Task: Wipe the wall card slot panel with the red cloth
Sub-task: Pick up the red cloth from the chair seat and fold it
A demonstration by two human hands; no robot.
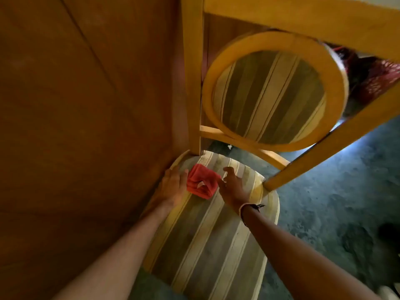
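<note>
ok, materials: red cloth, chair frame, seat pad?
Red cloth: soft fabric, probably microfibre or terry; folded, matte, with a small white tag.
Chair frame: wood with a yellowish, slightly glossy finish; a faint sheen shows on the rails.
Seat pad: upholstery fabric, striped olive and cream, matte; weave too blurred to tell.

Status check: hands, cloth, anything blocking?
Both hands open: left hand and right hand flank the red cloth. Cloth folded on chair seat, not gripped. Card slot panel not in view.
</note>
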